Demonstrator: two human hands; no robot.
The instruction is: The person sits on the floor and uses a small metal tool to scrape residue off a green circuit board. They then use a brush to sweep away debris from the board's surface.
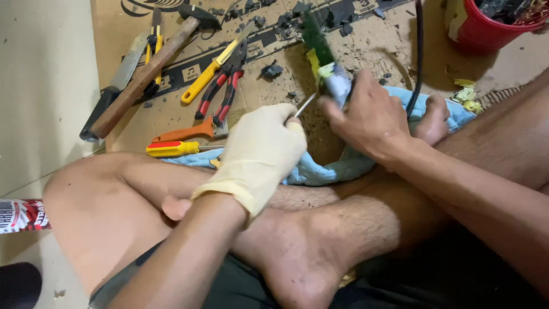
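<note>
Seated cross-legged on the floor, working over a blue cloth (320, 171) laid on flattened cardboard (263, 97). Left hand (260, 151), in a pale glove, fingers wrapped tight round a thin metal tool (305, 106), tip set against a small green circuit board (319, 43). Right hand (369, 117), bare, fingers pinching that board's lower end, held tilted above the cloth. Best done, probably, with short light strokes, tip angled away from the bare fingers. Open room to the left narrow: pliers (223, 91), screwdrivers (180, 143), hammer (148, 68) close by; red bucket (480, 34) far right; black debris scattered around.
</note>
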